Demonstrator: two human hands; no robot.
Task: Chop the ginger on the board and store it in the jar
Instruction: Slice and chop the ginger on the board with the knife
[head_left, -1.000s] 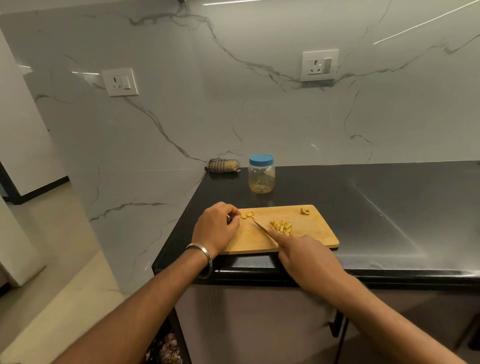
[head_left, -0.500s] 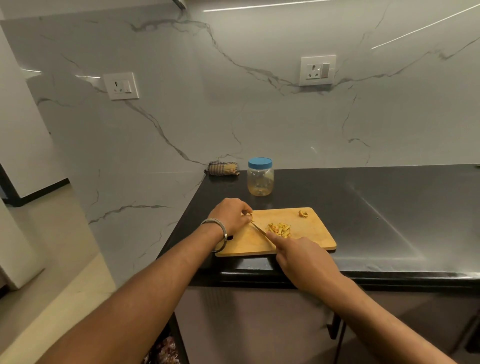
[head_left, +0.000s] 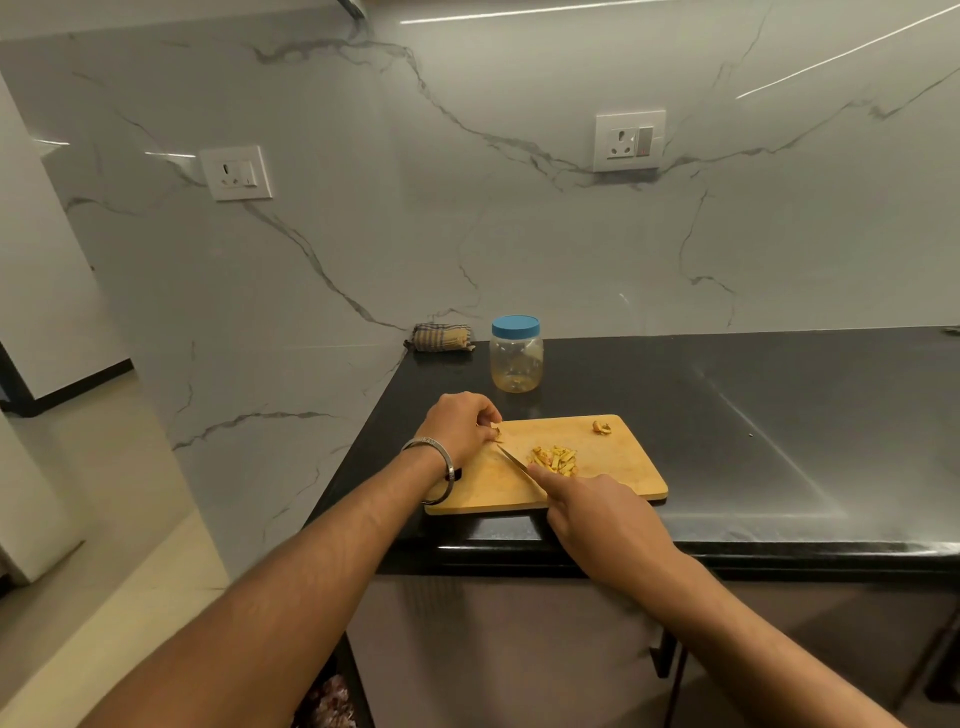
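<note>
Chopping is under way, not finished. A rectangular pale wooden cutting board (head_left: 587, 478) is lying at the near left corner of the black stone counter (head_left: 753, 431).

Left hand (head_left: 460, 423) is resting on the board's far left corner, fingers curled, pinching a small uncut piece of ginger (head_left: 497, 432) at its fingertips. Most of that piece is hidden under the fingers, so its remaining size is unclear.

Right hand (head_left: 597, 512) is gripping a small kitchen knife (head_left: 514, 460), index finger lying straight along the spine; the handle is hidden in the palm. The blade is angling far-left across the board, its tip just beside the held piece.

A loose heap of yellow chopped ginger sticks (head_left: 555, 460) is sitting mid-board, just right of the blade. One stray brownish ginger scrap (head_left: 602, 427) is lying alone at the far right corner of the board, well apart from the heap.

A clear plastic jar with a blue screw lid (head_left: 516, 353) is standing on the counter beyond the board, lid on. Some pale bits seem to be lying at its bottom; cannot tell what they are.

Judgement: roughly midway. Left to do: finish the held piece, perhaps the stray scrap, unscrew the lid, transfer the heap, close the jar.

A folded checked cloth (head_left: 441, 338) is lying against the marble wall, left of the jar.
</note>
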